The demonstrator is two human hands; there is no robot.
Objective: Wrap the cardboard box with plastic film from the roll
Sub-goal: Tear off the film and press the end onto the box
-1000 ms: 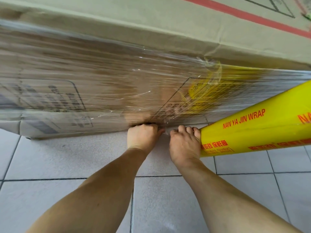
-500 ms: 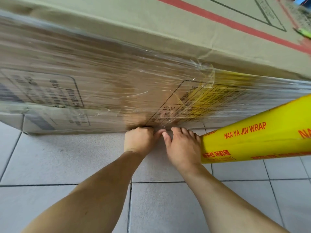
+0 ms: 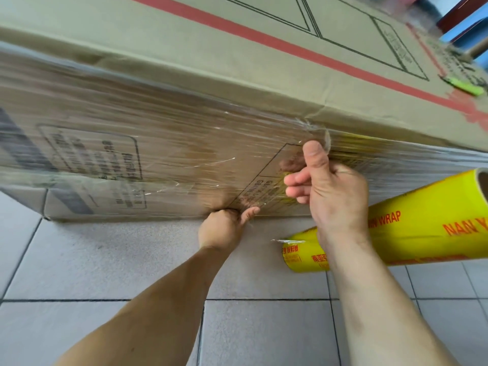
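Two bare forearms (no sleeves, no gloves).

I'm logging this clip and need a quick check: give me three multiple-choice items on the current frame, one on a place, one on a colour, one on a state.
1. Where does the roll lie?
A. On top of the box
B. On the tiled floor beside the box
C. In the left hand

2. What colour is the stripe across the top of the cardboard box?
A. Red
B. Blue
C. Black

3. What is the right hand doing?
A. Lying flat on the floor
B. Gripping the roll
C. Pinching plastic film at the box's side

Answers: 1 B, the roll lies on the tiles against the box's foot. 2 A, the band is red. 3 C, thumb and fingers nip a film edge.
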